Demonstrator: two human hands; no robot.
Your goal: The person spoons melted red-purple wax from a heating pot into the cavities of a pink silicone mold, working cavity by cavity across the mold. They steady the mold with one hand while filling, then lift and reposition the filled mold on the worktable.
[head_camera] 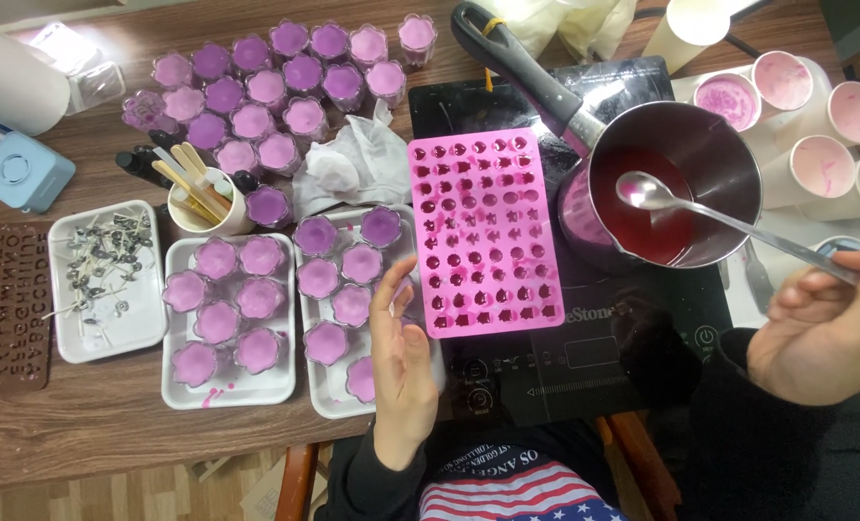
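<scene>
At the far left I see a brown letter mould point(5, 304) lying flat on the wooden table point(92, 425), with a light blue box-shaped device point(20, 172) above it. Next to the right is a white tray of metal wick tabs point(105, 280). Just above that tray stands a white cup of wooden sticks point(195, 198). Behind the cup, a cluster of purple flower-shaped candles point(275, 87) covers the table. Two more white trays follow: the first tray point(227, 394) carries seven purple candles, and the second tray point(326, 403) carries eight more. A crumpled white tissue point(353, 164) lies above the second tray.

My left hand point(403, 357) is open, fingers extended and held together, gripping nothing. It hovers over the right edge of the second tray, its fingertips just beside the lower left edge of the pink silicone mould point(486, 232). I cannot tell whether they touch it. The mould lies flat, partly on a black induction hob point(584, 357), and its small cavities hold dark red liquid.

To the right, a steel saucepan point(676, 183) with a black handle sits on the hob and holds red liquid. A metal spoon point(729, 220) has its bowl over the saucepan. My right hand point(825, 328) is closed on the end of the spoon handle. Behind it stand white paper cups point(820, 164) with pink residue.
</scene>
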